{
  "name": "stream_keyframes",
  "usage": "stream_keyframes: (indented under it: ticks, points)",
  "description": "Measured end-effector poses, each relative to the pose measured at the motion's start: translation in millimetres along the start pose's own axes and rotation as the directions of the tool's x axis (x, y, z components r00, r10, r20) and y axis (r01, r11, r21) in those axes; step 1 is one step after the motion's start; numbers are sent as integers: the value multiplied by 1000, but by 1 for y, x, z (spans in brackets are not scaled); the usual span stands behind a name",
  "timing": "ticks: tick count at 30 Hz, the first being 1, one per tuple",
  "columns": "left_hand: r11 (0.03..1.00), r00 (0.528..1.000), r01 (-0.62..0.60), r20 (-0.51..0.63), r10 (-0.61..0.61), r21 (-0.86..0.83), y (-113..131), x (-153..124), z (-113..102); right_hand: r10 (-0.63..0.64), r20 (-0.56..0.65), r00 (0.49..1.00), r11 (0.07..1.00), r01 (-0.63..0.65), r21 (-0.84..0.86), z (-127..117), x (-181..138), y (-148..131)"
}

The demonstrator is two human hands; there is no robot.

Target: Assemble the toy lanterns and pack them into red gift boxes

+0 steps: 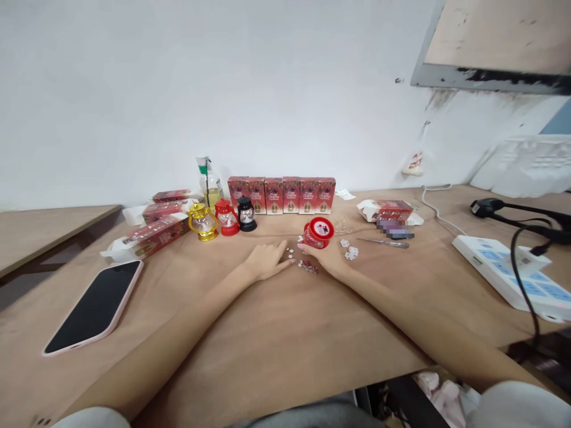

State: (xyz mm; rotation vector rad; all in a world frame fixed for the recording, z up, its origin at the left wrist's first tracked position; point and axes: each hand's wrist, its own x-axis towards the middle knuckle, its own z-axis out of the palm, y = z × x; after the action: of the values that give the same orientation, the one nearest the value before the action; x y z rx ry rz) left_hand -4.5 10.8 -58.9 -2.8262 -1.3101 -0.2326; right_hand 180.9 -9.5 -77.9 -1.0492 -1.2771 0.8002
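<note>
My right hand (328,257) grips a small red lantern (317,233), tipped so that its round base faces me. My left hand (266,261) rests on the table, thumb and forefinger spread apart and nothing held between them. Small round button-like pieces (290,257) lie by its fingertips. Between my hands is a little heap of red and silvery bits (308,267). Small white plastic pieces (351,254) lie just right of the lantern, with thin wire handles (342,227) behind them.
Gold (203,223), red (227,219) and black lanterns (247,215) stand left, near a bottle (209,184). Several red boxes (282,196) line the wall. A phone (96,306) lies at left; a screwdriver (383,242) and power strip (513,276) are at right.
</note>
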Motion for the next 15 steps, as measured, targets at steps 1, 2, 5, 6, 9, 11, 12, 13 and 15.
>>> stream_keyframes:
  ticks: [1, 2, 5, 6, 9, 11, 12, 13, 15]
  points:
    - [995, 999, -40, 31, 37, 87, 1, 3, -2, -2, 3, 1000, 999, 3, -41, 0, -1, 1]
    - [986, 996, -77, 60, 69, 149, 3, 6, -4, -5, 4, 1000, 998, 5, -70, 0, -1, 1]
    - [964, 988, -129, 111, 106, 231, 7, 13, -4, -8, -5, 1000, 994, 7, -110, -1, -2, 1]
    - [961, 987, -133, 122, 106, 241, 9, 14, -4, -8, -12, 1000, 992, 7, -123, -1, -3, 1]
    - [960, 986, -126, 135, 94, 249, 12, 16, -3, -13, -5, 1000, 986, 12, -169, -1, -4, -1]
    - [963, 988, -113, 132, 82, 246, 12, 17, -7, -14, 16, 1000, 983, 17, -184, -1, -5, -2]
    - [964, 989, -107, 126, 78, 242, 10, 18, -12, -15, 22, 1000, 981, 19, -193, -1, -6, -3]
    - [966, 990, -98, 119, 71, 240, 7, 18, -20, -16, 25, 1000, 979, 21, -205, -1, -7, -4]
    - [972, 996, -68, 69, 53, 225, 0, 18, -39, -28, 33, 999, 970, 35, -241, -1, -8, -5]
